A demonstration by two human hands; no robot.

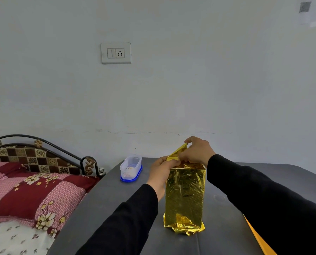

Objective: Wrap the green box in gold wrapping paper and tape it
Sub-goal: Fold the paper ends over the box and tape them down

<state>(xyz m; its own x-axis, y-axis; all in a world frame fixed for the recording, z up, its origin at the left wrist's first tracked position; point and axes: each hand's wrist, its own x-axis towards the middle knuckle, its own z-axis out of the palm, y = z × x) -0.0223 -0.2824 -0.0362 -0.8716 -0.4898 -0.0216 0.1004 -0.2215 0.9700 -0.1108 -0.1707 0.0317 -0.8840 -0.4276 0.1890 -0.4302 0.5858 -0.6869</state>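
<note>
Now both my hands, left hand (pixel 161 171) and right hand (pixel 197 151), pinch gold wrapping paper (pixel 184 192) flap at upright box top, mid-table (pixel 105 208); foil slick, crinkly, tears easily; I'd judge load light.

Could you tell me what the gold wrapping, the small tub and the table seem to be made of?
Wrapping: likely metallic foil or film, mirror-shiny with sharp crinkles. Tub: looks like translucent plastic, cloudy walls showing contents, on a blue base, likely plastic too. Table: dark grey and matte with a dull sheen; plastic or laminate, unclear.

The tall upright parcel's gold wrapping paper (pixel 185 196) is mirror-glossy, crinkled foil; the dark grey table (pixel 116 208) looks smooth, matt; the clear oval plastic container (pixel 131 167) is translucent
</note>
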